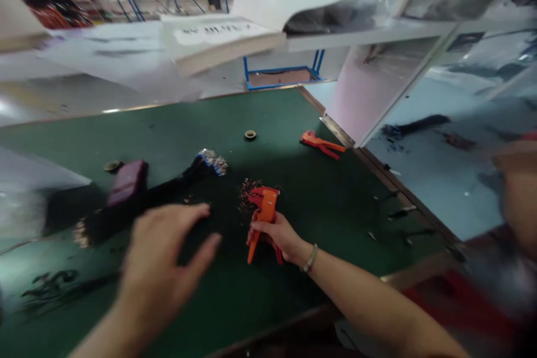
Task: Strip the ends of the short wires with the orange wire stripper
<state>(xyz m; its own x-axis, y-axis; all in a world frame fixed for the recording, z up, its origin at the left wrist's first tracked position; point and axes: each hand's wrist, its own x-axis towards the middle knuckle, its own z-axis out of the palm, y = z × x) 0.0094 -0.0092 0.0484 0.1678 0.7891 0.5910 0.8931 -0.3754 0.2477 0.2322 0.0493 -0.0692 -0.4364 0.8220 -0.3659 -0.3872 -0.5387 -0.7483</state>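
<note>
My right hand (277, 235) is closed round the handles of an orange and red wire stripper (266, 204), its head pointing away from me. Beside that head lies a scatter of small copper-coloured scraps (247, 193) on the green mat (277, 109). To the left, my left hand (163, 263) hovers with thumb and fingers apart, blurred and holding nothing. Just beyond it runs a bundle of black cables (163, 193) with a cluster of metal and blue ends (213, 161). A dark red case or phone-like object (128, 182) lies by the bundle.
A second wire stripper (322, 144) rests near the partition (361, 89). A roll of tape (250, 135) sits at mid-table. Above the table's back spans a shelf (327, 39) with papers and a thick book (222, 39). Part of another person (518, 196) shows at the right edge.
</note>
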